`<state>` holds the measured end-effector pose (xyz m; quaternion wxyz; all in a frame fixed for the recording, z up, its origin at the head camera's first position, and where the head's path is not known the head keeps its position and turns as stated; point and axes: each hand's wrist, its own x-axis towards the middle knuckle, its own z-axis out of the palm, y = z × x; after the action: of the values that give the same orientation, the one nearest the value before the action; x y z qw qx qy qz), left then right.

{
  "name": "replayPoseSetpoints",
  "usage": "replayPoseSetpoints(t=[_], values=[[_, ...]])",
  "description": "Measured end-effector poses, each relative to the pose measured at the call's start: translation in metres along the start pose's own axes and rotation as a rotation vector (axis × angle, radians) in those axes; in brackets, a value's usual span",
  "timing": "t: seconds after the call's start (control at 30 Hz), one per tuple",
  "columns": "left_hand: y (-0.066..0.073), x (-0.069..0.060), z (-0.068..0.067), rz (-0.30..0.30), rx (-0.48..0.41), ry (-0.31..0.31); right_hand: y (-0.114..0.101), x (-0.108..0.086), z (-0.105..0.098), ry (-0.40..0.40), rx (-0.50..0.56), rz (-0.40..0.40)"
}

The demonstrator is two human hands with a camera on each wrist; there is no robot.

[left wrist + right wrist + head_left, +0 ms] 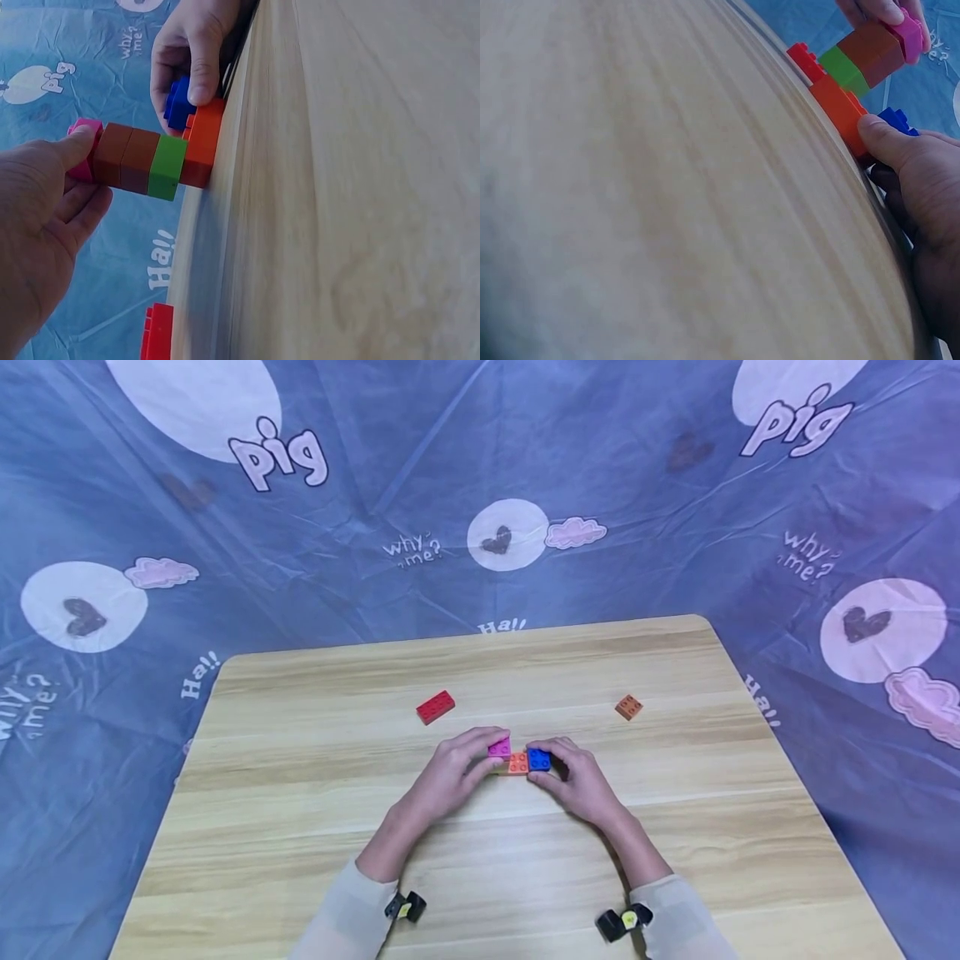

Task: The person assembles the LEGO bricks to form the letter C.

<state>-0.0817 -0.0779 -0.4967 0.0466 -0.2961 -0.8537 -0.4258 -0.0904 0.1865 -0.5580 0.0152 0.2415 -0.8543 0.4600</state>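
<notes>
My left hand (450, 770) pinches a pink brick (499, 747) between thumb and fingers. Below the pink brick, two brown bricks (129, 156) and a green brick (166, 166) form a column. The column's green end meets one end of a longer orange brick (202, 148) on the table; whether it is pressed fully down I cannot tell. A blue brick (538, 760) sits on the orange brick's other end. My right hand (581, 778) grips the blue brick, its thumb also against the orange brick's side in the right wrist view.
A red brick (436, 707) lies on the wooden table (315, 827) beyond my left hand. Farther right, a small brown-orange brick (629, 707) lies beyond my right hand. Blue printed cloth (420, 460) hangs behind and beside the table.
</notes>
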Motion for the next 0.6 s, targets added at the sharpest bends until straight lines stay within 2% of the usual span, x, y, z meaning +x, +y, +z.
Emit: replayPoseSetpoints(t=[0.33, 0.6], values=[[-0.0045, 0.0001, -0.0019, 0.090, 0.041, -0.003, -0.0002, 0.0004, 0.0011, 0.003, 0.002, -0.006], [-0.0048, 0.0027, -0.0013, 0.064, -0.009, -0.008, 0.0001, 0.0009, 0.0002, 0.013, -0.003, -0.016]])
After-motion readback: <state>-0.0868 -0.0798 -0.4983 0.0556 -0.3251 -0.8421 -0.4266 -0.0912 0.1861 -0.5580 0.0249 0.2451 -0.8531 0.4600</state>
